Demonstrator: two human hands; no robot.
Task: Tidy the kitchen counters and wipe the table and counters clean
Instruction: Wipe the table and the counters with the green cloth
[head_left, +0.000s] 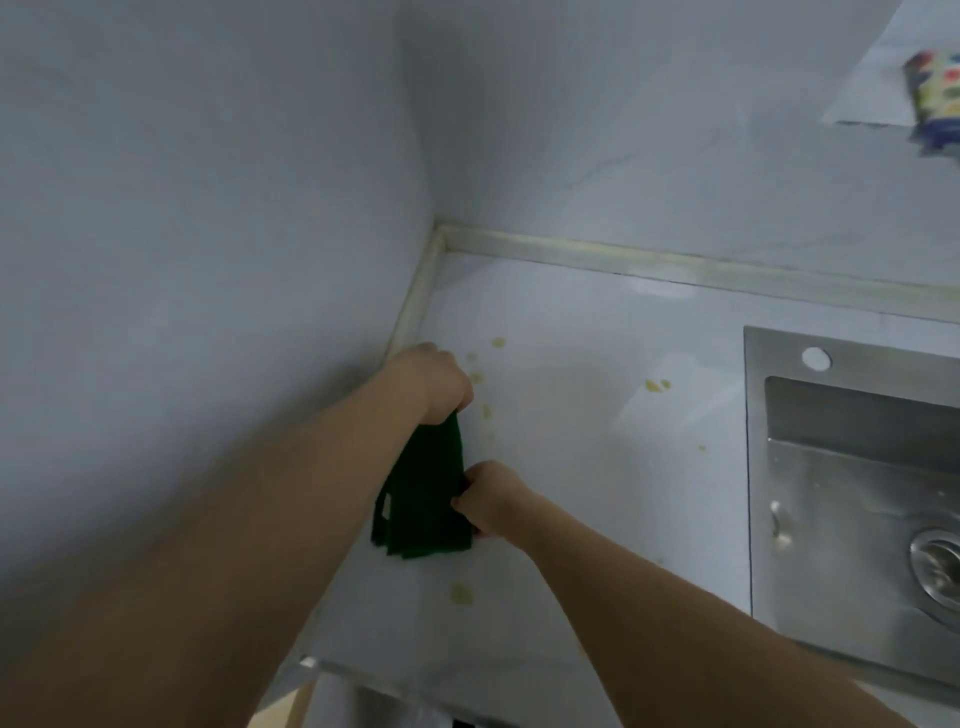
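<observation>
A grey wall (208, 260) fills the left side. Just beside it, above the pale counter (597, 338), a folded dark green cloth (423, 499) is held between both hands. Its far end is gripped by the left hand (434, 382), fingers curled round it; its near right edge is pinched by the right hand (491, 499). Yellowish spots (655, 385) are scattered on the counter around the cloth. At the right a steel sink (852, 467) is set, and far right a blurred, possibly patterned cup (935, 98).
</observation>
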